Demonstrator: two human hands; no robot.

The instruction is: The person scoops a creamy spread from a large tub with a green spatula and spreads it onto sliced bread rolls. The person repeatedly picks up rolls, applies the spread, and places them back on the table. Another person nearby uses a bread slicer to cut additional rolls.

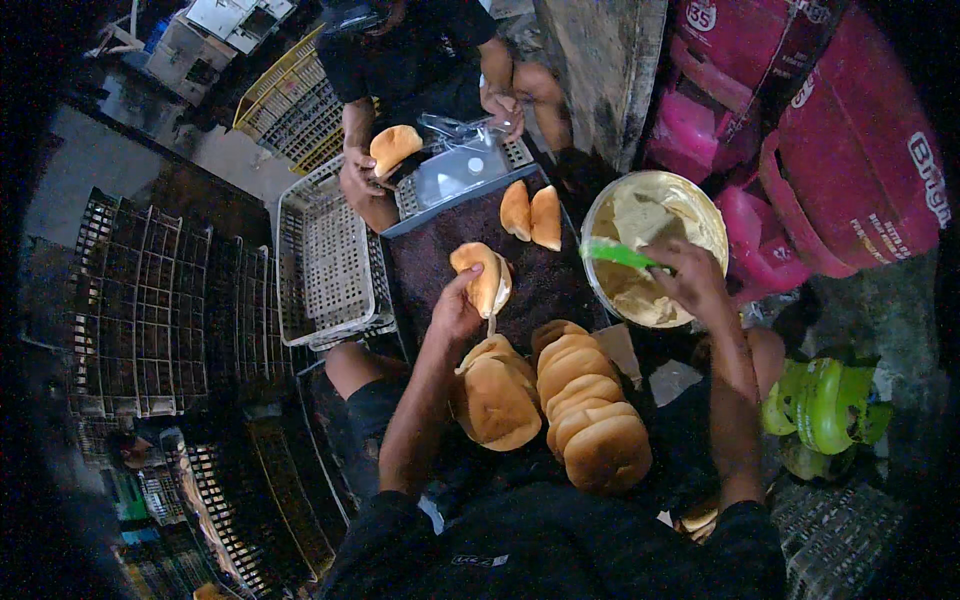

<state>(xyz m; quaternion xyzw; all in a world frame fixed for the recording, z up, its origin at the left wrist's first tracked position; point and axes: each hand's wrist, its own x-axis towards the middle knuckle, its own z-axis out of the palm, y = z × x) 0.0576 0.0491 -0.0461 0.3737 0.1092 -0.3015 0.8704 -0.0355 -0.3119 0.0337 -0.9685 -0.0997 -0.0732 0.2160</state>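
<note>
My left hand (pixel 458 310) grips a folded bun (pixel 480 276) by its side, with pale cream showing along its open edge. Closed around the handle of a green spatula (pixel 618 254), my right hand (pixel 692 282) is over a round tub (pixel 588 275) of pale yellow cream (pixel 650 222). The spatula's blade lies across the tub's left side. Under the held bun spreads a bed of dark brown crumbs or sprinkles (pixel 428 262). Two folded buns (pixel 530 215) rest at its far right. Nearer me are a left pile of buns (pixel 496 402) and a right row of overlapping buns (pixel 606 440).
Across from me, another person's hand (pixel 362 180) holds a bun (pixel 396 150) beside clear plastic bags (pixel 462 135). A white perforated crate (pixel 335 265) stands left, with dark stacked crates (pixel 140 300) beyond. Pink gas cylinders (pixel 855 170) and a green one (pixel 825 408) stand right.
</note>
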